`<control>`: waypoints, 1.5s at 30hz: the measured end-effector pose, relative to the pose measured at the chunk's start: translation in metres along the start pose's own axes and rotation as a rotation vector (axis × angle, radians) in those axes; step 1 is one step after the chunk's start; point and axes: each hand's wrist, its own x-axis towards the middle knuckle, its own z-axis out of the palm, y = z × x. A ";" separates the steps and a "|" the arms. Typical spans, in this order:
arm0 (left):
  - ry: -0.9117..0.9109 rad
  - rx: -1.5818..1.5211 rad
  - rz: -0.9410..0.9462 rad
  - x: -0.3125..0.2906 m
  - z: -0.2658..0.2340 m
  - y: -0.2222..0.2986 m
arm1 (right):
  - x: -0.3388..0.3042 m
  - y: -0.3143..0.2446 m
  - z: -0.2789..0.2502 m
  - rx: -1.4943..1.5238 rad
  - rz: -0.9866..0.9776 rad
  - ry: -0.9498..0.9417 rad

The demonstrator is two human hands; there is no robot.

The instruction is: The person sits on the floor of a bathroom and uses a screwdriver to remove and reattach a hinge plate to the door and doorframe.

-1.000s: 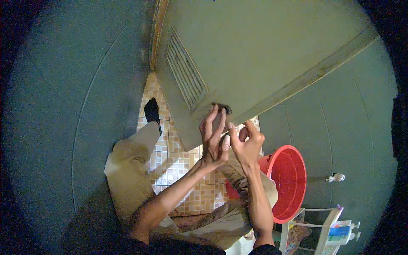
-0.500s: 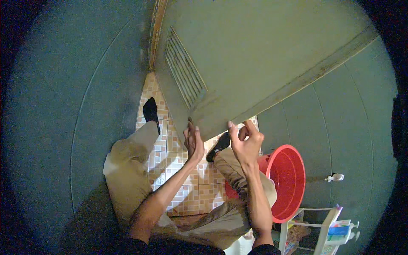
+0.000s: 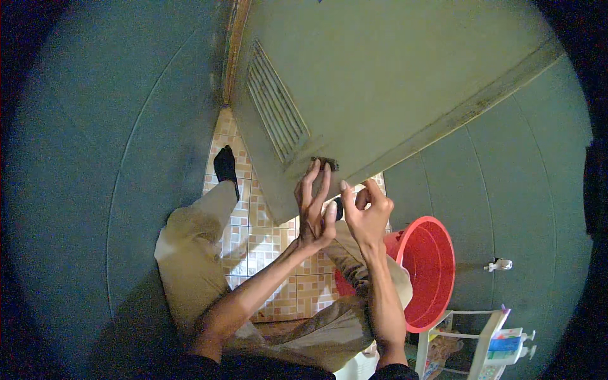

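Observation:
A greenish-grey door (image 3: 399,82) with a slatted vent (image 3: 275,98) stands ajar in front of me. My left hand (image 3: 315,212) presses a small, dark, rough-looking pad (image 3: 325,164) flat on the door's lower face, right of the vent. Its fingertips lie on the pad; what kind of pad it is, I cannot make out. The door's bottom corner is pinched by my right hand (image 3: 368,218), thumb on the near face and fingers curled behind the edge. Faint darker smears mark the paint around the pad.
A red plastic tub (image 3: 430,272) stands to the right, by my knee. Beyond it a small tap (image 3: 498,265) juts from the grey-green wall (image 3: 456,190). A white rack (image 3: 484,345) with packets and bottles sits at lower right. Small square tiles (image 3: 272,253) cover the floor.
My left hand has slid the dark pad to the right and slightly up across the door, away from below the vent. My right hand has stayed on the edge.

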 end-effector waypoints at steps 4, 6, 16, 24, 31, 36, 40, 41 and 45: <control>0.017 0.053 -0.132 -0.019 0.004 -0.030 | -0.002 0.002 -0.001 -0.031 -0.009 0.007; 0.033 0.060 -0.299 -0.031 0.002 -0.057 | 0.000 -0.004 0.000 -0.011 -0.003 -0.001; 0.010 0.054 -0.279 -0.027 0.005 -0.041 | 0.000 0.000 -0.001 -0.004 -0.007 0.009; -0.040 0.042 -0.060 -0.009 -0.002 -0.019 | 0.002 -0.009 0.002 0.048 0.035 0.015; 0.023 0.049 -0.291 -0.039 0.006 -0.062 | 0.001 -0.004 0.001 0.037 0.027 0.004; 0.078 -0.052 -0.827 -0.051 0.005 -0.091 | 0.003 -0.008 0.002 0.030 0.029 0.009; 0.051 0.056 -0.511 -0.039 0.012 -0.050 | 0.001 -0.007 0.001 0.022 0.021 0.012; 0.089 0.095 -0.325 -0.029 0.008 -0.041 | 0.002 -0.009 0.003 0.031 0.017 0.011; -0.009 0.068 -0.089 -0.006 0.000 -0.013 | 0.001 -0.004 0.002 0.040 0.008 0.007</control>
